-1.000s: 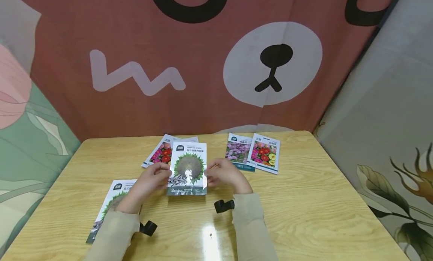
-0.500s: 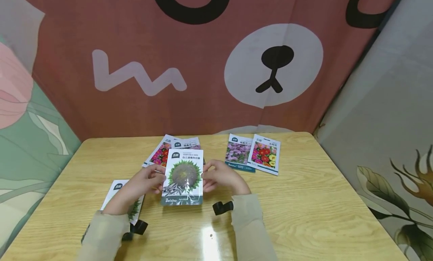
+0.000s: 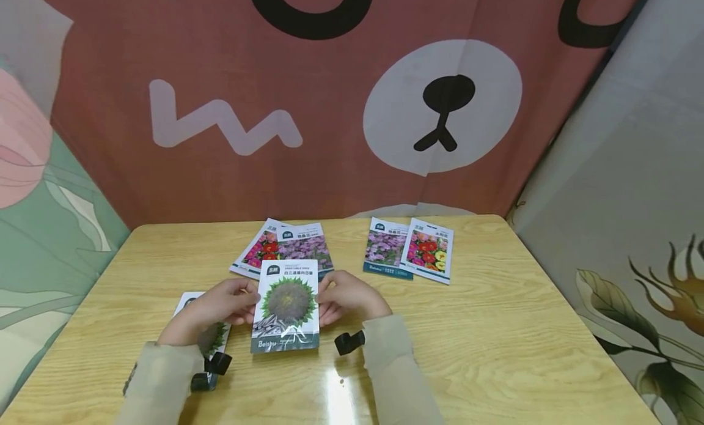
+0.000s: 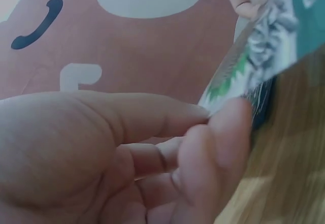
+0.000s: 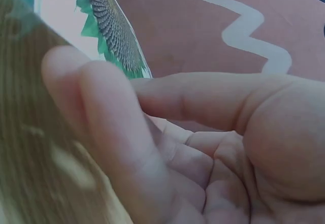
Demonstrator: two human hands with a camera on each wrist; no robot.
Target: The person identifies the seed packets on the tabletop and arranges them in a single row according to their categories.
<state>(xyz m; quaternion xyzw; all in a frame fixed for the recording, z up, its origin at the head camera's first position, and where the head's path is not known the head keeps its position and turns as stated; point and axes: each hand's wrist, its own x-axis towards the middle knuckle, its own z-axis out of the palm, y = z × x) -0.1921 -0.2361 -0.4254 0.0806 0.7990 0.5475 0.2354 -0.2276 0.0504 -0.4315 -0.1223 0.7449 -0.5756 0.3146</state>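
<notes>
A white seed packet [image 3: 287, 306] with a sunflower head and a dark green bottom band is held up over the table, tilted toward me. My left hand [image 3: 222, 306] pinches its left edge between thumb and fingers; in the left wrist view the packet's edge [image 4: 228, 84] runs into that pinch. On the opposite edge, my right hand [image 3: 348, 298] pinches the packet with thumb and fingertips, and the right wrist view shows the printed sunflower [image 5: 109, 26] just beyond the fingers. A second sunflower packet [image 3: 217, 339] lies on the table, partly hidden under my left forearm.
Behind the held packet lie a purple-flower packet [image 3: 305, 247] and a red-flower packet [image 3: 258, 251], overlapping. To the right are another purple-flower packet [image 3: 385, 247] and a mixed-flower packet [image 3: 428, 251]. The wooden table [image 3: 495, 351] ends at a printed cloth [image 3: 330, 186].
Both hands have drawn the sunflower packet toward me and slightly left. The purple-flower packet behind it has come into fuller view. The packets on the table stay in place.
</notes>
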